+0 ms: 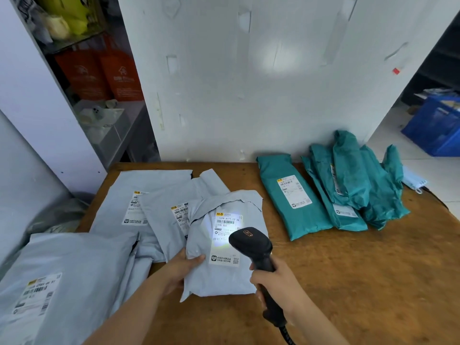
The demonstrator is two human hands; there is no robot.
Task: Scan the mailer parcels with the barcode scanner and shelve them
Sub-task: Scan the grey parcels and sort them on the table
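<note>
My left hand (183, 268) grips the lower left edge of a grey mailer parcel (221, 275), thumb on top, holding it tilted up over the wooden table (348, 282). My right hand (276, 285) holds a black barcode scanner (251, 241) by its handle. The scanner head points at the parcel's white label (227, 224), and a bright patch of its light falls on the label. Other grey mailers (146, 202) lie overlapping to the left. Several teal mailers (348, 185) lie in a row at the back right.
A large grey mailer (62, 282) covers the table's near left corner. A shelf unit (99, 78) with orange bags stands at the back left. A white wall panel (249, 70) rises behind the table. A blue crate (435, 125) sits on the floor far right.
</note>
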